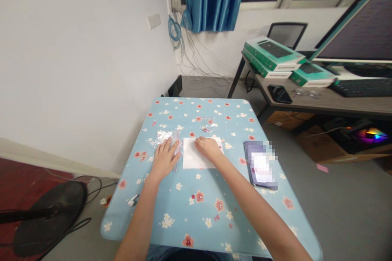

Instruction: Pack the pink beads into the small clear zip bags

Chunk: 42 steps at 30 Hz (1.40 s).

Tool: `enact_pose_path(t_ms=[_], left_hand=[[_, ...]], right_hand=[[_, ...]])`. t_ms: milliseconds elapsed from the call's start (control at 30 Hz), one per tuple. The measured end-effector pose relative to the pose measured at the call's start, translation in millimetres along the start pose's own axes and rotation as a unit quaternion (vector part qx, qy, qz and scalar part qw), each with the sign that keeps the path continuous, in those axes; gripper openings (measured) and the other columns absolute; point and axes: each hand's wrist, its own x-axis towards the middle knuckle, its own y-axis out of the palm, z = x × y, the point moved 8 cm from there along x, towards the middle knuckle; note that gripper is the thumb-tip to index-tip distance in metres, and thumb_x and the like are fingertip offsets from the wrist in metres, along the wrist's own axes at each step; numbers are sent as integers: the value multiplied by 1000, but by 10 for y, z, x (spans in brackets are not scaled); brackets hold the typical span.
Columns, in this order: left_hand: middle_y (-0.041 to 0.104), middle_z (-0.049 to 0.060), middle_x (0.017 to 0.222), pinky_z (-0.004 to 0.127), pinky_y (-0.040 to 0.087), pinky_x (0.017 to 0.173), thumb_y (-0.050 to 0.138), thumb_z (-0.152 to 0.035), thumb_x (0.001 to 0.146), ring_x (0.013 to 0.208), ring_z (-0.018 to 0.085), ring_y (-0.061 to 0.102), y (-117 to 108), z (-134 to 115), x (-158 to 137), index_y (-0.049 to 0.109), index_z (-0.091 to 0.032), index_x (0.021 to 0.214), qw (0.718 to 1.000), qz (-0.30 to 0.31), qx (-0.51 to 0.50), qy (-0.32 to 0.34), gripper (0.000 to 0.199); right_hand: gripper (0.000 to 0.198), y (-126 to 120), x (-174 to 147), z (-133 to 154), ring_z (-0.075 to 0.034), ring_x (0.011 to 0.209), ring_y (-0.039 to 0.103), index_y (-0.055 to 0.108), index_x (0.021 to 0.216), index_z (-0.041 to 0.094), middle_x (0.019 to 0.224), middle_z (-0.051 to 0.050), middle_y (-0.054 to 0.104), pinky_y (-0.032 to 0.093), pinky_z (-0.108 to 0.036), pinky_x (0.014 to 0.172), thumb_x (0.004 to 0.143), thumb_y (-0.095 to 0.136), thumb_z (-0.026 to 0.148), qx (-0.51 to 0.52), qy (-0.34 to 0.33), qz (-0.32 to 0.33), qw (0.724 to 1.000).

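My left hand (166, 158) lies flat with its fingers spread over clear plastic bags (165, 135) on the left part of the flowered table. My right hand (208, 147) rests on a white sheet of paper (191, 160), its fingers curled and pressed together near the middle of the sheet. Whatever those fingers hold, if anything, is too small or hidden to make out. Just beyond the paper lies a small clear item with reddish bits (207, 129), perhaps a little bag.
A phone-like device (248, 159), partly pixelated, lies at the table's right side. Nearer me on the left sits a white earbud (134, 200). A desk (294, 102) with green keyboard boxes (269, 59) stands to the right; a wall (92, 69) borders the left.
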Motion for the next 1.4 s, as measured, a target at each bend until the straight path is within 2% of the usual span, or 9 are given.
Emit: enact_pose_path(t_ms=[967,1200,1400], left_hand=[[32,11,150,48,26,109,41,-38,93,136,29,30,-2,5,-4,37,-27,141,1000,4,17,0,50],[32,12,149,48,26,109,42,-38,93,136,29,30,-8,-3,-1,37,-26,141,1000,13,21,-3,50],[32,11,149,48,27,108,40,-39,93,136,28,30,-12,-3,-4,37,-27,141,1000,9,19,-1,49]], right_hand=[[27,15,-40,1,-18,82,62,62,93,17,90,-9,66,36,-25,62,93,36,23,-8,-4,-43,999],[23,-40,-74,-3,-17,79,59,62,86,18,85,-6,65,31,-25,59,91,41,25,28,-12,-96,995],[22,-62,-129,-80,-14,69,55,60,75,19,75,-2,63,29,-24,57,89,47,32,117,10,-172,978]])
